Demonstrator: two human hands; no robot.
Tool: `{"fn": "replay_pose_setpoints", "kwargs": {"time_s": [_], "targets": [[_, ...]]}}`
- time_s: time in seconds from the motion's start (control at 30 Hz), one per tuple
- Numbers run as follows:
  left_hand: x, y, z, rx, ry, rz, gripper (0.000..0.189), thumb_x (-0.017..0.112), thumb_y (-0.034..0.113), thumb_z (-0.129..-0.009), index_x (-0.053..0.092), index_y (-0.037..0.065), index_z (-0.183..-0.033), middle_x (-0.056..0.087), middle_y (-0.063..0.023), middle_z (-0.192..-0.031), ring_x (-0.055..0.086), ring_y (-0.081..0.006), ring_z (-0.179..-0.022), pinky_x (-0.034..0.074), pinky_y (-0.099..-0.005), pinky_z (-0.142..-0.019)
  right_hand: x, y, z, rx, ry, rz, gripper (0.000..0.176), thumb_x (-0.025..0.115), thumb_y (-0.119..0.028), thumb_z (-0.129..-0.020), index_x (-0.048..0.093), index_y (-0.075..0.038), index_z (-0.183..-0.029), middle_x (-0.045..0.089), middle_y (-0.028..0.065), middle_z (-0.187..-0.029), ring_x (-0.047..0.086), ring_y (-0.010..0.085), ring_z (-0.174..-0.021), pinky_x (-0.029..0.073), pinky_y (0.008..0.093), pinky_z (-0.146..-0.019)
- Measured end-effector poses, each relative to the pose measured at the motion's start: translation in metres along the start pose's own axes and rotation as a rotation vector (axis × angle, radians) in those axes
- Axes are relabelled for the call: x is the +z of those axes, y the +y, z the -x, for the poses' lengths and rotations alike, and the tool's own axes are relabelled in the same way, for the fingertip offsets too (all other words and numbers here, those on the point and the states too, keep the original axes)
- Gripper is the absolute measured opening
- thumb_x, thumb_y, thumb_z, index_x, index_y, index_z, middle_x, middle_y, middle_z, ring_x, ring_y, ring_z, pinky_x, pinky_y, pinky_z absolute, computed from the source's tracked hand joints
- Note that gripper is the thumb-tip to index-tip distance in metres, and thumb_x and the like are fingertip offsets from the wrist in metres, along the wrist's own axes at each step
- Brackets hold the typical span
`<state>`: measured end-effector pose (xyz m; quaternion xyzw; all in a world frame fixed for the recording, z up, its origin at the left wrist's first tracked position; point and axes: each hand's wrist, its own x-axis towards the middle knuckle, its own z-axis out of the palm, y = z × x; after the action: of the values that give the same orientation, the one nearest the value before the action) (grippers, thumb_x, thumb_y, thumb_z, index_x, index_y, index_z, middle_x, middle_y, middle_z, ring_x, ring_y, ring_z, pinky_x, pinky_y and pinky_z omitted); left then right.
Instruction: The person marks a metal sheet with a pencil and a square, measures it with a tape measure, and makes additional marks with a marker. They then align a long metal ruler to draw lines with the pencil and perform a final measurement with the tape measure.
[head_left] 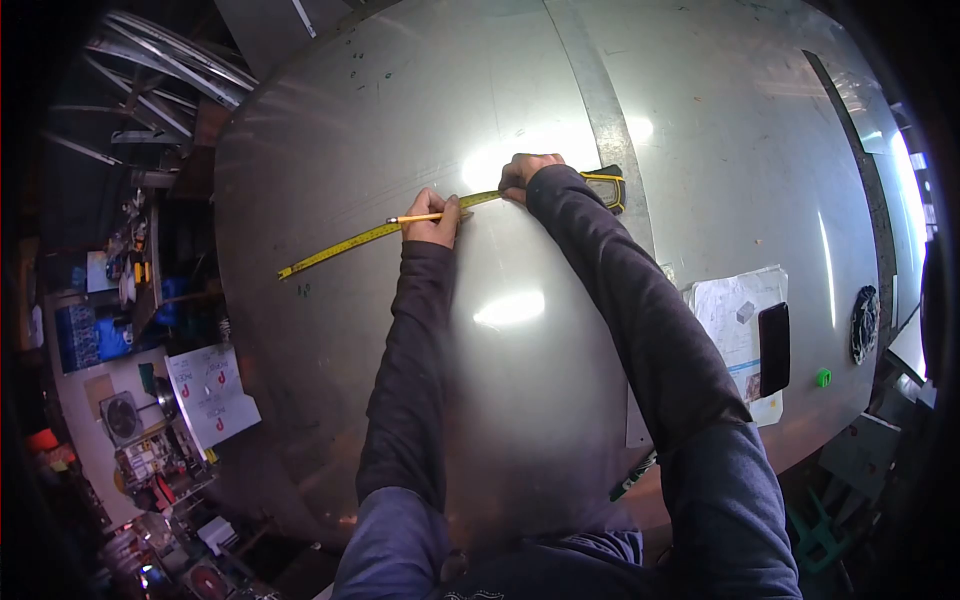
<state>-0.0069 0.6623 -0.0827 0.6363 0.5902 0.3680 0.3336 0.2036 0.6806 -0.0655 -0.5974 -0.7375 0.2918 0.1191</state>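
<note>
A tape measure's yellow blade (345, 244) is drawn out across a large metal sheet (540, 400), its hooked end to the left. My left hand (432, 220) is closed around a pencil (418, 217), eraser end pointing left, and rests at the blade; the pencil's tip is hard to make out. Farther right, my right hand (528, 174) has its fingers closed on the blade, near the black and yellow tape case (606, 188). My right sleeve partly covers that case.
A flat metal strip (600, 110) crosses the sheet. Papers (735, 310), a dark phone (774, 348), a small green object (824, 377) and a dark bundle (865, 325) lie on the right. Beyond the left edge is a cluttered bench (85, 400); metal lengths (165, 60) lie at upper left.
</note>
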Motion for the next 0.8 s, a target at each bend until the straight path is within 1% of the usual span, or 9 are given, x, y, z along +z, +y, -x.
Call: {"fn": "replay_pose_setpoints", "kwargs": {"time_s": [0.23,0.33,0.4,0.47,0.5,0.6,0.67,0.73,0.8], "targets": [[0.007,0.008,0.005,0.023,0.1,0.044,0.029,0.063,0.015,-0.084,0.042,0.006,-0.067,0.05,-0.0007,-0.054,0.046,-0.0068,-0.049,0.037,-0.0243,-0.046,-0.001,-0.001,0.002,0.011,-0.003,-0.013,0.011,0.068,-0.023,-0.076,0.067,-0.018,-0.086,0.065,-0.0001,-0.092,0.062,0.0192,-0.089,0.043,0.0337,-0.088],[0.003,0.006,0.002,0.091,0.073,-0.145,0.027,0.064,0.015,-0.084,0.043,0.006,-0.069,0.05,-0.0007,-0.054,0.046,-0.0072,-0.048,0.038,-0.0239,-0.047,0.001,0.0,0.0,0.018,0.0,-0.008,0.011,0.068,-0.023,-0.076,0.067,-0.018,-0.085,0.065,0.0002,-0.093,0.062,0.0192,-0.089,0.043,0.0331,-0.088],[-0.009,-0.006,-0.002,0.039,-0.222,-0.171,0.025,0.064,0.015,-0.085,0.045,0.006,-0.07,0.051,-0.0008,-0.057,0.045,-0.0074,-0.049,0.037,-0.0236,-0.046,-0.002,-0.005,0.005,0.006,0.002,-0.024,0.011,0.068,-0.023,-0.076,0.066,-0.017,-0.085,0.064,0.0006,-0.092,0.062,0.0195,-0.09,0.043,0.0332,-0.088],[-0.021,0.003,0.014,0.002,-0.108,0.066,0.023,0.063,0.016,-0.085,0.047,0.007,-0.072,0.05,-0.0003,-0.056,0.045,-0.0076,-0.05,0.036,-0.0235,-0.046,-0.005,-0.006,0.007,-0.045,0.062,-0.006,0.01,0.067,-0.021,-0.077,0.064,-0.015,-0.085,0.062,0.0016,-0.09,0.06,0.0206,-0.091,0.044,0.0341,-0.085],[-0.028,0.009,0.028,-0.04,-0.01,0.306,0.021,0.063,0.017,-0.085,0.048,0.008,-0.075,0.048,0.0002,-0.054,0.045,-0.0079,-0.051,0.035,-0.0233,-0.045,-0.002,-0.006,0.009,-0.083,0.11,0.025,0.01,0.066,-0.02,-0.078,0.062,-0.014,-0.085,0.061,0.0022,-0.09,0.059,0.0214,-0.092,0.044,0.035,-0.084],[-0.069,0.032,0.103,-0.201,0.125,0.43,0.016,0.061,0.013,-0.088,0.045,0.009,-0.086,0.048,0.0014,-0.055,0.04,-0.0054,-0.045,0.03,-0.0205,-0.04,-0.002,0.011,-0.002,-0.095,0.287,0.03,0.012,0.063,-0.018,-0.079,0.06,-0.014,-0.089,0.059,0.0037,-0.092,0.057,0.0223,-0.097,0.043,0.0376,-0.085],[-0.102,0.007,0.167,-0.239,0.168,0.441,0.016,0.061,0.013,-0.087,0.046,0.009,-0.084,0.043,0.0032,-0.054,0.038,-0.0051,-0.043,0.029,-0.0204,-0.037,-0.024,0.018,0.003,-0.106,0.429,0.013,0.021,0.064,-0.021,-0.079,0.06,-0.017,-0.099,0.058,0.0049,-0.099,0.055,0.0235,-0.101,0.043,0.0386,-0.086],[-0.131,0.007,0.234,-0.353,0.238,0.424,0.016,0.061,0.01,-0.087,0.046,0.007,-0.083,0.046,0.0004,-0.06,0.039,-0.0056,-0.044,0.034,-0.0211,-0.04,-0.056,0.03,0.017,-0.121,0.557,0.071,0.038,0.069,-0.027,-0.076,0.056,-0.021,-0.112,0.059,0.0055,-0.104,0.057,0.024,-0.1,0.043,0.0395,-0.088],[-0.161,-0.003,0.293,-0.38,0.228,0.353,0.012,0.062,0.009,-0.086,0.053,0.002,-0.09,0.059,-0.0068,-0.073,0.053,-0.0097,-0.057,0.047,-0.0231,-0.05,-0.099,0.046,0.043,-0.167,0.599,-0.054,0.041,0.071,-0.026,-0.075,0.056,-0.019,-0.113,0.061,0.0069,-0.101,0.061,0.0259,-0.092,0.048,0.0368,-0.083]]}}
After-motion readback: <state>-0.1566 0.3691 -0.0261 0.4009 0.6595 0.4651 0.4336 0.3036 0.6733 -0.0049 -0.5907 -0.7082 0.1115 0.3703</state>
